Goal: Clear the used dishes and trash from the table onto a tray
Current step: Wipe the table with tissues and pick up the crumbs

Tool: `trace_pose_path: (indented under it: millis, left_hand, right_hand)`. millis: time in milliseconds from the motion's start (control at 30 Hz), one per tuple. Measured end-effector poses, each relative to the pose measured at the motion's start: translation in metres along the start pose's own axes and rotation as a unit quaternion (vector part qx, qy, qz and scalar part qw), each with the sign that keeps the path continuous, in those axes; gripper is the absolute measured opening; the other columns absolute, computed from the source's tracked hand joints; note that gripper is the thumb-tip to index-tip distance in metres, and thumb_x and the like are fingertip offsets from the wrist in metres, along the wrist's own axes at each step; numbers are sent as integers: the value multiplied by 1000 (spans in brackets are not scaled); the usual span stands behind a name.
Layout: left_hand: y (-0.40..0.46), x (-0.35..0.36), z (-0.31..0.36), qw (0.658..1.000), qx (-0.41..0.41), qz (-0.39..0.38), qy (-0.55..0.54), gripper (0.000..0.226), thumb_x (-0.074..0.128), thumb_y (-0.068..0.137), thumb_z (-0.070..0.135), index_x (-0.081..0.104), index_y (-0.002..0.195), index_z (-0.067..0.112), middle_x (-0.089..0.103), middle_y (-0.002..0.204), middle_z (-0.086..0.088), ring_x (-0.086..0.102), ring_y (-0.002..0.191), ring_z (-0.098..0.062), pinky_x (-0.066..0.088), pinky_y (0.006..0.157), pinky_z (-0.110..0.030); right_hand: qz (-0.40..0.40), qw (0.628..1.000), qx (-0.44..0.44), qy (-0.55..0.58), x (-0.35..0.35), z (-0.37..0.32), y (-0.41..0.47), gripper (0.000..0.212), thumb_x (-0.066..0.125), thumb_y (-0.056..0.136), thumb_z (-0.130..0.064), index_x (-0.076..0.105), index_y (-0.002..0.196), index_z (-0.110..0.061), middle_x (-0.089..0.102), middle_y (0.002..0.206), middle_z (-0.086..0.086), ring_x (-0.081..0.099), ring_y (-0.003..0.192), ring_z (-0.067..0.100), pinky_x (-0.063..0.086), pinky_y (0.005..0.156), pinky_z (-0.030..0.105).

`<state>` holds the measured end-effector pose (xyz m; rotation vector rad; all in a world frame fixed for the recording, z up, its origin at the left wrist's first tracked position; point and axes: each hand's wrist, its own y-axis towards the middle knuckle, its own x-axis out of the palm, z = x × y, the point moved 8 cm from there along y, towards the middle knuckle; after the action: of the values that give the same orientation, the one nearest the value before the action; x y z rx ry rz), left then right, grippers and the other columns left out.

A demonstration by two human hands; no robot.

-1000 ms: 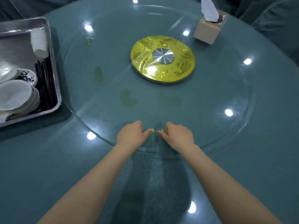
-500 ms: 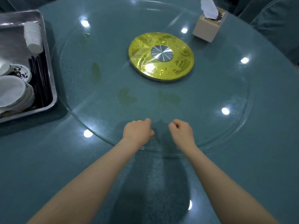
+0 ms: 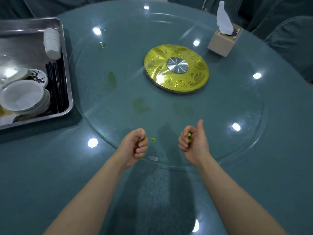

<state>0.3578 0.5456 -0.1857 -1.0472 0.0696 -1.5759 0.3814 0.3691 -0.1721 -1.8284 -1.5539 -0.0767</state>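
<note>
Mostly the view is filled by a big round table (image 3: 50, 175) with a blue-green cloth, and on it lies a wide glass turntable (image 3: 237, 116) whose near edge runs just under both hands. In the centre of the glass sits a golden disc (image 3: 176, 69) with a silver hub. At the left edge of the table stands a metal tray (image 3: 66, 65); it carries a stack of white bowls (image 3: 23, 97) in its near part, a small patterned dish (image 3: 39, 77) touching the stack, dark chopsticks (image 3: 56, 85) along its right wall, and a pile of small white cups (image 3: 51, 43) lying on its side at the far end. At the far right of the table there is a beige tissue box (image 3: 223, 43) with a white tissue standing out of it. The left hand (image 3: 133, 146) has its fingers curled over a small green scrap that is hardly visible. The right hand (image 3: 193, 141) is also curled, thumb pointing up, and it pinches green scraps (image 3: 189, 137) between the fingers. One more green bit (image 3: 153, 139) is seen between the two hands, just beside the left one; whether it lies on the glass I cannot tell.
</note>
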Motion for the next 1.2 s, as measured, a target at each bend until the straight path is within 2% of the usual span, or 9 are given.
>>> trace_pose_path:
  millis: [133, 267, 533, 800, 867, 900, 1000, 1100, 1200]
  left_hand:
    - [6, -29, 5, 981, 53, 125, 136, 41, 52, 94, 27, 29, 61, 22, 25, 47, 8, 20, 38, -9, 13, 36, -14]
    - [1, -38, 22, 812, 138, 240, 514, 42, 67, 82, 31, 34, 58, 19, 39, 51, 5, 38, 53, -17, 28, 49, -28]
    - [20, 12, 1, 529, 144, 131, 826, 41, 47, 91, 55, 40, 99, 16, 66, 99, -12, 62, 93, -36, 34, 63, -34]
    - [24, 25, -17, 428, 154, 65, 888, 12, 38, 99, 20, 43, 103, 10, 68, 99, -10, 65, 90, -34, 34, 58, -35]
    - [25, 21, -14, 463, 150, 82, 870, 14, 35, 99, 21, 44, 100, 10, 67, 98, -13, 64, 90, -37, 33, 59, -36]
    - [25, 16, -9, 510, 143, 103, 842, 18, 35, 99, 24, 45, 96, 9, 66, 96, -17, 62, 90, -39, 32, 60, -37]
    - [22, -8, 15, 703, 121, 153, 684, 31, 37, 98, 25, 37, 70, 13, 57, 76, -20, 52, 73, -35, 27, 60, -36]
    - [7, -31, 20, 922, 93, 182, 328, 33, 33, 91, 9, 28, 61, 18, 30, 52, -2, 27, 46, -16, 19, 41, -24]
    - [-9, -30, 9, 988, 41, 133, 65, 26, 26, 85, 6, 36, 62, 16, 34, 45, 3, 33, 35, -10, 22, 33, -14]
  right_hand:
    - [36, 998, -2, -60, 6, 5, 4, 52, 32, 100, -47, 41, 62, -14, 32, 43, -1, 23, 33, 8, 8, 41, 17]
    - [80, 986, -11, -149, -7, 8, 5, 48, 40, 101, -38, 33, 58, -17, 34, 48, -2, 24, 36, 9, 11, 37, 14]
    - [112, 972, 16, -204, -29, 14, 1, 44, 41, 101, -31, 38, 61, -15, 37, 48, -1, 25, 34, 8, 11, 35, 15]
    - [104, 966, 60, -230, -31, 31, 0, 44, 43, 100, -31, 38, 59, -16, 38, 47, -1, 24, 35, 9, 12, 36, 17]
    - [101, 967, 61, -224, -28, 32, -1, 44, 43, 100, -31, 38, 59, -16, 38, 47, -1, 24, 35, 9, 12, 35, 17]
    - [101, 969, 61, -218, -28, 31, -2, 44, 43, 100, -31, 38, 59, -16, 38, 47, -1, 23, 35, 9, 12, 35, 17]
    - [102, 972, 62, -200, -28, 27, -5, 44, 43, 100, -31, 37, 60, -15, 37, 47, -2, 24, 36, 9, 12, 35, 17]
    - [95, 980, 71, -162, -28, 23, -7, 44, 42, 100, -33, 36, 61, -16, 36, 46, -3, 24, 35, 9, 12, 35, 17]
    - [79, 988, 80, -107, -23, 22, -8, 44, 44, 100, -36, 36, 61, -16, 35, 48, -2, 26, 35, 8, 12, 35, 17]
